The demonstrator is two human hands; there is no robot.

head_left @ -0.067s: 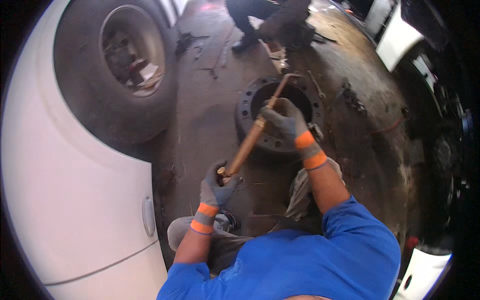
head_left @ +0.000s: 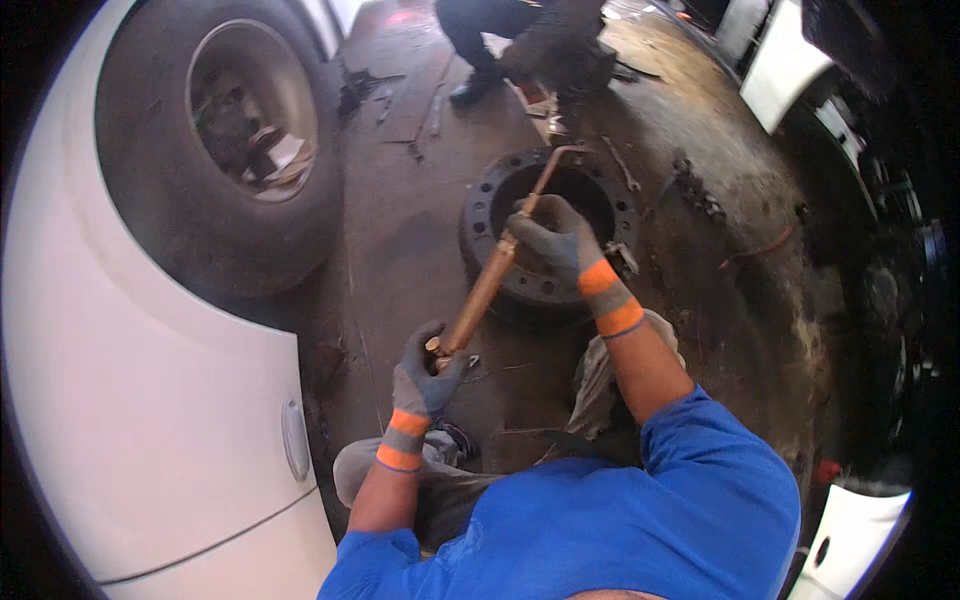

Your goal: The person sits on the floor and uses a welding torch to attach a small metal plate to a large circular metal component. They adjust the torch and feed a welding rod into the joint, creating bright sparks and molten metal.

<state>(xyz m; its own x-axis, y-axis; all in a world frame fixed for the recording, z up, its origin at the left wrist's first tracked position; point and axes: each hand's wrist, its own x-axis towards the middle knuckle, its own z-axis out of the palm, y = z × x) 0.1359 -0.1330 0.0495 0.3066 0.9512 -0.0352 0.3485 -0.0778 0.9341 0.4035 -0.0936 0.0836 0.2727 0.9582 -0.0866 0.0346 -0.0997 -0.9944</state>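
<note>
Both of my gloved hands are on a long brass gas torch [head_left: 482, 297] with a thin, bent tip pointing away from me; no flame shows at it. My left hand [head_left: 428, 372] is closed around the rear end, beside the valve knob. Farther forward, my right hand [head_left: 556, 238] grips the neck where the thin tube leaves the handle. Beneath the tip and my right hand, a dark round brake drum [head_left: 478, 235] with holes around its rim lies on the floor, partly covered by my hand and the torch.
On the left stand a white vehicle panel [head_left: 150, 400] and a large wheel [head_left: 150, 190] with papers inside its rim. A wrench [head_left: 622, 165] and a chain [head_left: 700, 190] lie right of the drum. Another person [head_left: 480, 50] is at the far side.
The whole view has shifted slightly, so things appear a little farther left. My grip on the torch stays the same.
</note>
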